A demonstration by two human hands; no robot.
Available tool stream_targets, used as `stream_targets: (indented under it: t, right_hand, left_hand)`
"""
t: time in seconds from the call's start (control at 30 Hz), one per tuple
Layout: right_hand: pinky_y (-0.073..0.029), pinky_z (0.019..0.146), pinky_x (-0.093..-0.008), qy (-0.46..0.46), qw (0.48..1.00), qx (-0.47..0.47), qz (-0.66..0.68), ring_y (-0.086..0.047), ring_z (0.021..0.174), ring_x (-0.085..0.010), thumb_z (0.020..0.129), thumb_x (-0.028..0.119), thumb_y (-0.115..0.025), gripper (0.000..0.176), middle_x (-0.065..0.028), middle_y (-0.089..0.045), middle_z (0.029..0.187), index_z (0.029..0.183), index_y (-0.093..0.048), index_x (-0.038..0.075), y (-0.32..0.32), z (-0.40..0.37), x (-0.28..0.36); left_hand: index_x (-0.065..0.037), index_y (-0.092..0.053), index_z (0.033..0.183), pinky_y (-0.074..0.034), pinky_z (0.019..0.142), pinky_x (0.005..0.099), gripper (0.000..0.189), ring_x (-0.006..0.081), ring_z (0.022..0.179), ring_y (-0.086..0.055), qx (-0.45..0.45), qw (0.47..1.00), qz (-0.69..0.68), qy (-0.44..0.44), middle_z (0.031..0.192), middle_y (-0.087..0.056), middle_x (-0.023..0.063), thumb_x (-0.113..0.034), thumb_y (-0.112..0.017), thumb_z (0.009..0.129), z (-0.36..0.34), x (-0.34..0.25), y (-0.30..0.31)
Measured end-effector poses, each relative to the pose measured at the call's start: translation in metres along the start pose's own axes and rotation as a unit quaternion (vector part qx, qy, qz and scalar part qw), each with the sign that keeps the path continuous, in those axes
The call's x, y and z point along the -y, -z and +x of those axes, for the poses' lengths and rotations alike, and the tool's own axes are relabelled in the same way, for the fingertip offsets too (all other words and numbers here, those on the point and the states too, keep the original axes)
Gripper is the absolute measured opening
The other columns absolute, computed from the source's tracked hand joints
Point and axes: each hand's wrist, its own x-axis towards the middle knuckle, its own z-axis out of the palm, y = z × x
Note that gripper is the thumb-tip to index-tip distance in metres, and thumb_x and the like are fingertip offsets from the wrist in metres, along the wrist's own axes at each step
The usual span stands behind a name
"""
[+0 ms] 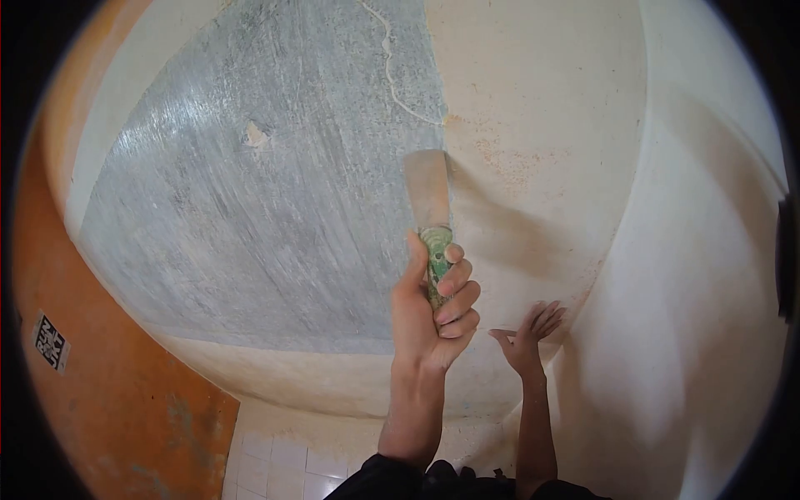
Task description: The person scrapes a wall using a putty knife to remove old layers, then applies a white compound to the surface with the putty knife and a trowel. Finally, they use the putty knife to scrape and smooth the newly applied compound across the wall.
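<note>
My left hand [437,312], palm side toward the camera, is closed round the green, worn handle of a putty knife [429,187]. The knife points up, and its wide flat blade lies over the right edge of a streaky grey patch [275,200] on the cream wall surface [533,125]. Lower right, my right hand [531,333] is held up with its fingers spread and nothing in it, at the cream surface near the corner. Whether its palm touches the surface is hard to tell.
A thin, wavy raised line [390,71] runs down the upper grey patch. A small pale chip [257,135] marks its left part. An orange wall [108,367] with a black-and-white sticker [52,342] stands at left, white tiles [287,457] below, and a pale wall [700,292] at right.
</note>
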Motion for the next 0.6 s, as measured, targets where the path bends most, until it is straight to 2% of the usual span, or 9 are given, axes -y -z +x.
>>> stream_targets:
  t: [0.07, 0.13, 0.23, 0.3, 0.37, 0.43, 0.47, 0.53, 0.6]
  right_hand:
    - [0.014, 0.107, -0.068, 0.002, 1.0, -0.003, 0.004, 0.027, 0.137, -0.0561, 0.082, 0.048, -0.073, 0.122, -0.0358, 0.027, 0.151, 0.152, 0.016, 0.003, 0.0, 0.0, -0.001]
    - [0.012, 0.103, -0.0733, -0.001, 1.0, 0.011, 0.006, 0.026, 0.134, -0.0615, 0.085, 0.054, -0.068, 0.118, -0.0403, 0.024, 0.149, 0.151, 0.013, 0.001, 0.001, 0.002, 0.001]
    - [0.014, 0.107, -0.0678, -0.02, 1.0, 0.018, 0.014, 0.028, 0.137, -0.0558, 0.083, 0.047, -0.073, 0.12, -0.0364, 0.027, 0.15, 0.152, 0.015, 0.003, -0.001, -0.001, 0.0]
    - [0.015, 0.106, -0.0679, -0.009, 1.0, 0.011, 0.01, 0.028, 0.137, -0.0556, 0.083, 0.047, -0.073, 0.12, -0.036, 0.027, 0.15, 0.152, 0.015, 0.003, 0.0, -0.001, -0.003]
    - [0.015, 0.106, -0.068, -0.003, 1.0, 0.001, 0.008, 0.028, 0.137, -0.0554, 0.083, 0.048, -0.073, 0.12, -0.0356, 0.027, 0.151, 0.152, 0.015, 0.004, -0.003, 0.0, -0.004]
    - [0.01, 0.104, -0.0738, -0.016, 1.0, 0.02, 0.016, 0.025, 0.134, -0.062, 0.085, 0.054, -0.068, 0.117, -0.0403, 0.024, 0.149, 0.151, 0.012, 0.001, -0.002, -0.001, -0.002]
    - [0.01, 0.104, -0.0738, -0.015, 0.999, 0.021, 0.02, 0.025, 0.134, -0.062, 0.085, 0.054, -0.068, 0.117, -0.0403, 0.024, 0.149, 0.151, 0.012, 0.001, -0.002, -0.001, -0.001]
    - [0.014, 0.106, -0.0684, -0.012, 1.0, 0.011, 0.008, 0.029, 0.137, -0.055, 0.083, 0.048, -0.073, 0.12, -0.0347, 0.028, 0.151, 0.152, 0.015, 0.005, 0.0, 0.0, 0.0]
    - [0.014, 0.106, -0.0686, -0.009, 1.0, 0.011, 0.01, 0.029, 0.137, -0.0552, 0.083, 0.048, -0.072, 0.12, -0.0345, 0.028, 0.151, 0.152, 0.016, 0.005, 0.0, 0.0, -0.001]
  left_hand:
    - [-0.005, -0.056, 0.102, -0.02, 0.033, 0.0188, 0.048, 0.005, 0.044, -0.028, -0.005, 1.0, 0.023, -0.008, 0.068, -0.044, -0.0009, -0.047, -0.033, 0.105, 0.009, -0.005, -0.007]
    - [-0.005, -0.056, 0.101, -0.019, 0.032, 0.0188, 0.048, 0.0049, 0.044, -0.028, -0.013, 0.999, 0.048, -0.022, 0.068, -0.044, -0.001, -0.047, -0.034, 0.105, 0.017, -0.01, -0.018]
    - [-0.004, -0.057, 0.1, -0.017, 0.032, 0.0192, 0.049, 0.0047, 0.043, -0.027, -0.028, 0.997, 0.058, -0.046, 0.067, -0.044, -0.0011, -0.048, -0.034, 0.105, 0.016, -0.004, -0.018]
    - [-0.005, -0.056, 0.1, -0.018, 0.032, 0.0189, 0.049, 0.0047, 0.044, -0.028, -0.029, 0.999, 0.012, -0.019, 0.067, -0.043, -0.0012, -0.048, -0.034, 0.105, 0.002, 0.003, -0.011]
    - [-0.005, -0.056, 0.1, -0.019, 0.033, 0.0189, 0.048, 0.0048, 0.044, -0.028, -0.017, 0.999, 0.03, -0.02, 0.067, -0.043, -0.0011, -0.048, -0.034, 0.105, 0.01, -0.003, -0.008]
    - [-0.005, -0.057, 0.101, -0.02, 0.033, 0.019, 0.048, 0.0049, 0.044, -0.029, -0.012, 0.999, 0.044, -0.028, 0.067, -0.043, -0.0011, -0.048, -0.034, 0.105, 0.017, -0.01, -0.018]
    - [-0.005, -0.056, 0.101, -0.019, 0.033, 0.0191, 0.048, 0.005, 0.044, -0.029, -0.006, 0.999, 0.043, -0.023, 0.067, -0.043, -0.0009, -0.048, -0.034, 0.105, 0.022, -0.015, -0.027]
    - [-0.005, -0.056, 0.102, -0.019, 0.033, 0.0191, 0.048, 0.0051, 0.044, -0.029, 0.001, 0.999, 0.043, -0.017, 0.067, -0.043, -0.0008, -0.048, -0.034, 0.105, 0.021, -0.016, -0.029]
    - [-0.005, -0.056, 0.102, -0.019, 0.032, 0.0198, 0.048, 0.0052, 0.043, -0.028, -0.019, 0.999, 0.031, -0.023, 0.068, -0.044, -0.0007, -0.047, -0.034, 0.105, 0.015, -0.009, -0.02]
